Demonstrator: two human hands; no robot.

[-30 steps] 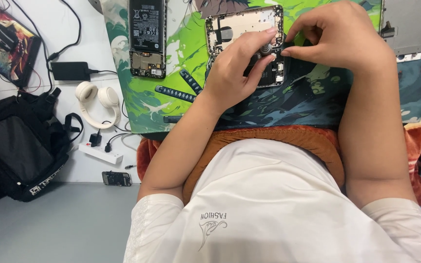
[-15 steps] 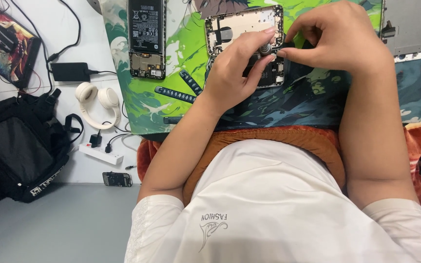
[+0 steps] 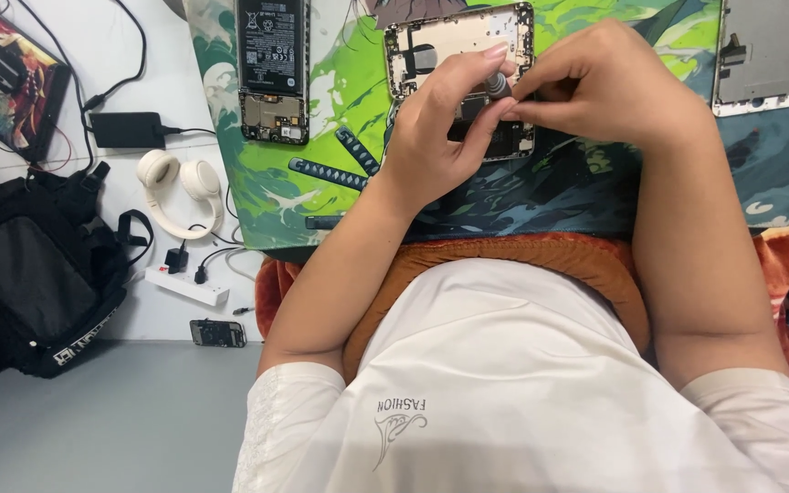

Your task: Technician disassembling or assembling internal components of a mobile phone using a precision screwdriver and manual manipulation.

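Seen from above, a person sits at a green and blue patterned work mat (image 3: 595,196). Well to the left of the fingers lies a second black phone with its back removed, battery and circuit board showing (image 3: 271,68). Under both hands lies an opened pale gold phone frame with bare internals (image 3: 440,46); its back is already off, and work inside looks unfinished. The left hand (image 3: 436,141) rests on the frame, fingers curled, forefinger and thumb narrowly pinching a small grey round part (image 3: 498,84). The right hand (image 3: 609,87) meets it, fingertips pinched nearly closed. Far right lies a grey phone panel (image 3: 760,55).
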